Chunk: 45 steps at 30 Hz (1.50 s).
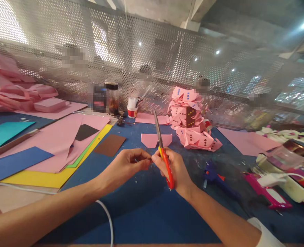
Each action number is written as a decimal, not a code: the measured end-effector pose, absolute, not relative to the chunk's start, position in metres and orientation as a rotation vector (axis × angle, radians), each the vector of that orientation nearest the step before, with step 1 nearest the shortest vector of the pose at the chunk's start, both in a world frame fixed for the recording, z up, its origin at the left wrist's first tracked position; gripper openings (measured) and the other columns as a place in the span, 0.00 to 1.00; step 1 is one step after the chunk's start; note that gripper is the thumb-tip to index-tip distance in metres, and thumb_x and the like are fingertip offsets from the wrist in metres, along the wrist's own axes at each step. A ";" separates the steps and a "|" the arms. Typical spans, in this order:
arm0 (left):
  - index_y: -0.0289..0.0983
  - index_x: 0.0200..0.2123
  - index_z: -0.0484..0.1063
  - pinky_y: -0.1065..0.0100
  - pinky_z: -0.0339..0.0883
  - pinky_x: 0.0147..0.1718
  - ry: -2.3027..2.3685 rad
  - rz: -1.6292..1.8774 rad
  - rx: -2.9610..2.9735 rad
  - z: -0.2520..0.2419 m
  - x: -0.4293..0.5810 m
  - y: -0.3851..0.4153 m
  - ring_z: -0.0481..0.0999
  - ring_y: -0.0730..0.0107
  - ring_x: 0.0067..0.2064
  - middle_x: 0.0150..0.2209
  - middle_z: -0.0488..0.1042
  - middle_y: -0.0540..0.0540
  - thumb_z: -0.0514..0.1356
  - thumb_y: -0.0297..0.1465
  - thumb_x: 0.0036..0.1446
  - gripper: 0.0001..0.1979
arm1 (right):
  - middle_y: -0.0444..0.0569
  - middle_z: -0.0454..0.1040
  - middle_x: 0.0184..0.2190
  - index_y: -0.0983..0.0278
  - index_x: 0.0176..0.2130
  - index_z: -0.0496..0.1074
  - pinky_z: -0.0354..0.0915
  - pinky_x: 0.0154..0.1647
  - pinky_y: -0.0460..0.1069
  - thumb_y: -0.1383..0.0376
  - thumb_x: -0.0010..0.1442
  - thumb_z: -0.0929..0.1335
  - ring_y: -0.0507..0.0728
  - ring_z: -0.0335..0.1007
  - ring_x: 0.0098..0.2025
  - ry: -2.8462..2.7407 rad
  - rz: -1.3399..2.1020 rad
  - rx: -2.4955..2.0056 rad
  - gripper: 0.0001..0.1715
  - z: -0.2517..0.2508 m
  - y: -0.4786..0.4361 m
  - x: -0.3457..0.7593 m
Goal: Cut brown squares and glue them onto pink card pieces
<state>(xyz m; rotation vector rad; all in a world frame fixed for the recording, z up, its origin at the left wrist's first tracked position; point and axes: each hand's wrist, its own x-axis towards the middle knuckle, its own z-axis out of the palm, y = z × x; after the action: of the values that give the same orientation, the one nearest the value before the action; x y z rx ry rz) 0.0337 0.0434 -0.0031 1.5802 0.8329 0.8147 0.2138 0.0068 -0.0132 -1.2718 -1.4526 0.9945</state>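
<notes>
Red-handled scissors (pixel 164 156) are in my right hand (pixel 176 168), their metal blades pointing up and away from me. My left hand (pixel 131 164) is closed in a pinch, its fingertips meeting those of my right hand. Whatever sits between the left fingertips is too small to make out. Just beyond both hands, a pink cut piece (pixel 148 140) lies on the blue table mat (pixel 141 212), partly hidden behind the scissors. Further right stands a stack of folded pink paper pieces (pixel 186 115) with small coloured squares on them.
To the left lie pink sheets (pixel 51 140), a yellow sheet (pixel 46 178), a blue sheet (pixel 18 163) and a brown piece (pixel 110 144). A blue glue gun (pixel 218 180) lies at right. A jar (pixel 113 99) and a cup (pixel 132 111) stand by the perforated screen (pixel 131 51).
</notes>
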 end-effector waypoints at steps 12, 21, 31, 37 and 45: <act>0.37 0.29 0.79 0.70 0.62 0.31 0.822 0.851 1.515 -0.001 0.033 0.045 0.69 0.69 0.30 0.26 0.74 0.49 0.67 0.38 0.51 0.10 | 0.36 0.59 0.19 0.61 0.34 0.67 0.54 0.19 0.44 0.52 0.60 0.70 0.47 0.54 0.18 -1.465 1.055 -1.244 0.16 -0.016 0.008 0.215; 0.37 0.28 0.77 0.71 0.61 0.34 0.882 0.970 1.388 -0.004 0.017 0.050 0.69 0.71 0.32 0.27 0.75 0.49 0.67 0.38 0.55 0.10 | 0.41 0.66 0.28 0.60 0.32 0.62 0.56 0.27 0.46 0.53 0.62 0.68 0.51 0.60 0.27 -1.797 0.570 -1.522 0.16 0.007 -0.001 0.223; 0.35 0.30 0.76 0.72 0.59 0.31 0.854 1.077 1.263 0.001 0.009 0.054 0.66 0.75 0.30 0.26 0.72 0.51 0.67 0.35 0.55 0.09 | 0.43 0.72 0.31 0.60 0.34 0.62 0.53 0.28 0.47 0.48 0.62 0.68 0.54 0.66 0.26 -2.069 0.154 -1.763 0.20 -0.009 -0.012 0.237; 0.36 0.31 0.76 0.72 0.62 0.34 0.869 1.120 1.274 -0.001 0.008 0.056 0.67 0.74 0.31 0.28 0.72 0.50 0.67 0.35 0.56 0.08 | 0.42 0.72 0.30 0.59 0.33 0.63 0.52 0.28 0.48 0.47 0.62 0.68 0.54 0.66 0.26 -2.103 0.131 -1.779 0.21 -0.013 -0.012 0.240; 0.36 0.32 0.76 0.72 0.61 0.34 0.862 1.109 1.276 -0.004 0.007 0.058 0.68 0.74 0.32 0.28 0.72 0.50 0.67 0.36 0.56 0.09 | 0.43 0.72 0.29 0.60 0.32 0.64 0.52 0.27 0.47 0.48 0.62 0.69 0.53 0.65 0.25 -2.137 0.147 -1.740 0.20 -0.012 -0.015 0.237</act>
<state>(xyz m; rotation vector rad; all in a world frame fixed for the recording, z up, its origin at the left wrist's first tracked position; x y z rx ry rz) 0.0066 0.0578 -0.0036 1.2759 0.8618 1.1089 0.2374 -0.0149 -0.0121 -1.7400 -2.1374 0.1471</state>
